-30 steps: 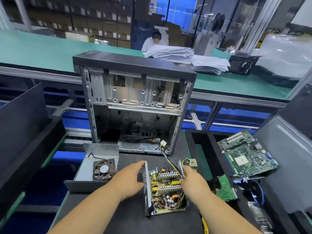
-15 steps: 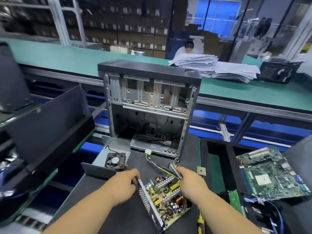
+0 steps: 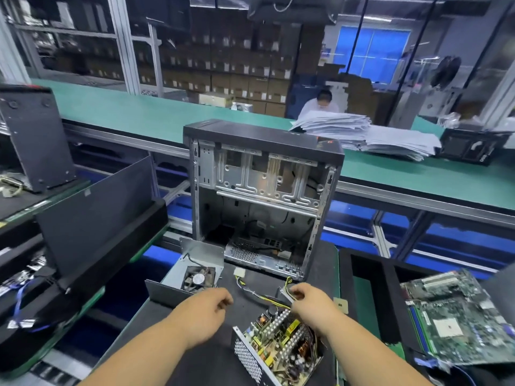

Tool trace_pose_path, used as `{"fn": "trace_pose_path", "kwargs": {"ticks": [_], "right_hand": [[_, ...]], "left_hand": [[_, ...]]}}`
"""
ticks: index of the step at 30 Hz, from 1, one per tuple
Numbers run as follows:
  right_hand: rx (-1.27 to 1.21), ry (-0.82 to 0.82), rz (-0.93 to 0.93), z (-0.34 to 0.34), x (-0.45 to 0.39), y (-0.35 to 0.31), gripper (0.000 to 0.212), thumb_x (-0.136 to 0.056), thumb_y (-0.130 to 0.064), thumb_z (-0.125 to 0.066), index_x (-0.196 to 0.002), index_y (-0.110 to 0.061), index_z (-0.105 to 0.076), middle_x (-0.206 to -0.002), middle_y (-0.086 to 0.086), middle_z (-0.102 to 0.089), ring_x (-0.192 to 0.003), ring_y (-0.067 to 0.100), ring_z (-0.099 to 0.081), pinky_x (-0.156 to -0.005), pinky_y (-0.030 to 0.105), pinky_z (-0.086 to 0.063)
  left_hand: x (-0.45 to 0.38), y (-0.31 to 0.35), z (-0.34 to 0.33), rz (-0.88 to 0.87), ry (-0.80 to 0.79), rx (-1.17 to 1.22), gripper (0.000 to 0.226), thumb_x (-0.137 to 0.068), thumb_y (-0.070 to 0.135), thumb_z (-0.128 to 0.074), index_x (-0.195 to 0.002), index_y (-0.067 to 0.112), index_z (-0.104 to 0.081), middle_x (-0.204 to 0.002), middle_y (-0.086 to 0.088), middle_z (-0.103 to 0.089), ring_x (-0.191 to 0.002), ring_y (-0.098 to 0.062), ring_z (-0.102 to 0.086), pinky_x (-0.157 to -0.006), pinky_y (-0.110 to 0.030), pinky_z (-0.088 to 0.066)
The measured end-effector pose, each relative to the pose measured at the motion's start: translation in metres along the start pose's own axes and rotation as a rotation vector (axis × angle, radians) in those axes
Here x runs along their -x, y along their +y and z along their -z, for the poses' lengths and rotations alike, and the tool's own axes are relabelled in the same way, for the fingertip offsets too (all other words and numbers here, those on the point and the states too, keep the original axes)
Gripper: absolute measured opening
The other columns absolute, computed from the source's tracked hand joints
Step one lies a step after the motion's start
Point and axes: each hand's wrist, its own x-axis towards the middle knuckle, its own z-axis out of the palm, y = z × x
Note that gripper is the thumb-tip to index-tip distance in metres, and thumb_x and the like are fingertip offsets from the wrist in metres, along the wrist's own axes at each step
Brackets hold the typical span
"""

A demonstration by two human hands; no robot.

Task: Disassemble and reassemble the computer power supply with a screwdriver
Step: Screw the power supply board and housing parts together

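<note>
The opened power supply base [image 3: 281, 348], with its circuit board and perforated side wall, lies tilted on the black mat near me. Its grey cover with the fan [image 3: 196, 278] lies upside down to the left. Yellow and black cables [image 3: 262, 296] run from the base to a white connector [image 3: 239, 273]. My right hand [image 3: 310, 306] grips the far end wall of the base where the cables leave it. My left hand [image 3: 207, 309] hovers left of the base with loosely curled fingers, holding nothing that I can see. No screwdriver is plainly in view.
An open computer case [image 3: 264, 196] stands upright just behind the parts. A motherboard [image 3: 457, 316] rests on a black foam tray at the right. A black side panel [image 3: 94, 213] leans at the left. A green conveyor [image 3: 139, 112] carries stacked papers [image 3: 362, 135].
My left hand has come off the perforated side wall and now hovers free. The base has turned and slid nearer to me. My view has tilted upward.
</note>
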Motion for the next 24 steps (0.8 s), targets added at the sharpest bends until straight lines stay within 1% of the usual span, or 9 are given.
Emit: {"fn": "trace_pose_path", "kwargs": {"ticks": [2,5,8,11,12,14,17,20,24], "right_hand": [[-0.048,0.007,0.015,-0.001,-0.002,-0.007,0.043,-0.084,-0.015,-0.058,-0.123,-0.031,-0.052,-0.106,-0.006,-0.059,-0.068,0.015,-0.056,-0.055,0.023,-0.041],[-0.113,-0.007,0.024,-0.007,-0.006,-0.017,0.042,-0.084,-0.017,-0.063,-0.123,-0.026,-0.05,-0.105,-0.007,-0.057,-0.076,0.013,-0.052,-0.063,0.025,-0.04],[-0.201,0.0,0.057,-0.015,-0.011,-0.022,0.03,-0.083,-0.007,-0.063,-0.107,-0.023,-0.056,-0.1,-0.007,-0.055,-0.081,0.013,-0.049,-0.069,0.026,-0.04],[-0.301,0.062,0.104,-0.022,-0.01,-0.026,0.032,-0.082,-0.002,-0.061,-0.091,-0.033,-0.064,-0.102,-0.006,-0.063,-0.089,0.013,-0.056,-0.078,0.027,-0.048],[-0.262,0.085,0.108,-0.024,-0.009,-0.029,0.032,-0.082,-0.007,-0.062,-0.091,-0.038,-0.066,-0.109,-0.008,-0.065,-0.098,0.015,-0.059,-0.087,0.03,-0.051],[-0.017,0.098,0.11,-0.026,-0.007,-0.033,0.029,-0.083,-0.022,-0.063,-0.101,-0.044,-0.067,-0.122,-0.01,-0.06,-0.116,0.019,-0.053,-0.101,0.036,-0.044],[0.397,0.095,0.155,-0.029,0.0,-0.039,0.038,-0.086,-0.031,-0.058,-0.121,-0.044,-0.061,-0.131,-0.011,-0.054,-0.125,0.023,-0.038,-0.1,0.04,-0.032],[0.54,0.17,0.206,-0.032,0.009,-0.038,0.038,-0.089,-0.028,-0.056,-0.125,-0.04,-0.06,-0.131,-0.01,-0.053,-0.124,0.022,-0.037,-0.098,0.039,-0.029],[0.498,0.344,0.14,-0.025,0.023,-0.03,0.039,-0.091,-0.024,-0.054,-0.125,-0.041,-0.059,-0.126,-0.013,-0.053,-0.121,0.018,-0.042,-0.098,0.037,-0.031]], "left_hand": [[-0.01,0.002,0.003,-0.039,0.004,-0.026,0.031,-0.091,0.018,-0.047,-0.114,0.035,-0.059,-0.109,0.016,-0.058,-0.1,-0.002,-0.056,-0.095,-0.022,-0.044],[-0.023,0.007,0.008,-0.09,0.001,-0.053,0.032,-0.09,0.02,-0.051,-0.119,0.034,-0.058,-0.114,0.014,-0.057,-0.1,-0.004,-0.055,-0.091,-0.019,-0.043],[-0.037,0.009,0.011,-0.161,-0.005,-0.107,0.042,-0.089,0.024,-0.056,-0.13,0.034,-0.052,-0.126,0.012,-0.054,-0.103,-0.005,-0.051,-0.09,-0.016,-0.037],[-0.051,0.01,0.013,-0.215,0.011,-0.146,0.059,-0.087,0.027,-0.061,-0.142,0.035,-0.041,-0.14,0.011,-0.046,-0.123,-0.011,-0.049,-0.1,-0.022,-0.038],[-0.057,0.01,0.013,-0.236,0.012,-0.16,0.067,-0.086,0.029,-0.064,-0.146,0.034,-0.035,-0.145,0.01,-0.042,-0.13,-0.013,-0.045,-0.105,-0.025,-0.037],[-0.069,0.01,0.009,-0.291,-0.001,-0.206,0.086,-0.081,0.035,-0.07,-0.152,0.034,-0.022,-0.149,0.009,-0.036,-0.136,-0.015,-0.038,-0.111,-0.03,-0.034],[-0.087,0.012,0.0,-0.377,-0.074,-0.231,0.105,-0.074,0.042,-0.077,-0.156,0.033,-0.011,-0.156,0.007,-0.024,-0.145,-0.017,-0.022,-0.118,-0.035,-0.026],[-0.105,0.016,-0.014,-0.512,-0.153,-0.323,0.097,-0.072,0.045,-0.075,-0.153,0.031,-0.023,-0.156,0.007,-0.025,-0.145,-0.016,-0.018,-0.119,-0.038,-0.022],[-0.124,0.022,-0.028,-0.623,-0.156,-0.408,0.054,-0.069,0.042,-0.071,-0.119,0.033,-0.053,-0.124,0.009,-0.051,-0.122,-0.016,-0.045,-0.1,-0.032,-0.034]]}}
